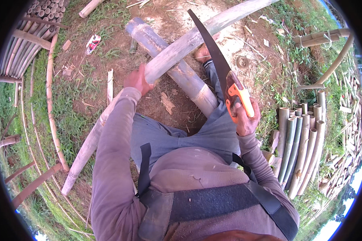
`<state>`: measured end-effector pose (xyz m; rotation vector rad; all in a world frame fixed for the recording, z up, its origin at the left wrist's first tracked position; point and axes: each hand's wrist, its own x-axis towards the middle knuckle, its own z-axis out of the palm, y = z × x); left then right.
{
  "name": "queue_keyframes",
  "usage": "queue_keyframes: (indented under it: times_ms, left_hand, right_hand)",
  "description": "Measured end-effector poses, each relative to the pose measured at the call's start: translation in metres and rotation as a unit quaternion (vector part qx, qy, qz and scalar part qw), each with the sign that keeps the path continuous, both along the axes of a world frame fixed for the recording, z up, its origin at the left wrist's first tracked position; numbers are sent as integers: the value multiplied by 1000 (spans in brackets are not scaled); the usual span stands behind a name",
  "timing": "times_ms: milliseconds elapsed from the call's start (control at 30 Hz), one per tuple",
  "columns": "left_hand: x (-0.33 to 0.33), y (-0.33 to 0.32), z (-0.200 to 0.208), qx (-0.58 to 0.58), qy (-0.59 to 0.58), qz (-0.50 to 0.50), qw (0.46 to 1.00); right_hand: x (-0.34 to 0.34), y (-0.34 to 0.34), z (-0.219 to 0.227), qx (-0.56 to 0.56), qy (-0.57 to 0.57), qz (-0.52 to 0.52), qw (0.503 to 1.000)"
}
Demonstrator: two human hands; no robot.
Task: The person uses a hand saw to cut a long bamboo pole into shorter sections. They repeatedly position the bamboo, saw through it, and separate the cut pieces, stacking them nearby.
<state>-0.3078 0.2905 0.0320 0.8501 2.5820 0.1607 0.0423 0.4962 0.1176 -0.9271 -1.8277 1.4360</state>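
Observation:
My right hand is wrapped round the orange handle of a hand saw. Its long dark blade points up and away, passing in front of a pale bamboo pole. On that pole my left hand is closed, at the near end of its upper stretch. Another length of bamboo runs from behind this hand to the lower left; whether both are one piece is hidden. A thicker bamboo log lies crosswise beneath the pole, its near end between my legs.
Cut bamboo pieces stand bundled to my right. A stack of bamboo fills the far left, near a bamboo rail. A bare foot rests beyond the log. Tied poles lie far right, and a red-and-white packet lies on the grass.

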Motion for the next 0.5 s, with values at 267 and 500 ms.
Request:
queue_keyframes:
  times_ms: [267, 500]
  left_hand:
    - [19, -74, 1, 18, -7, 21, 1000]
    - [18, -144, -1, -79, 19, 75, 994]
  right_hand:
    - [-9, -32, -11, -25, 14, 41, 999]
    - [-26, -53, -29, -12, -9, 88, 996]
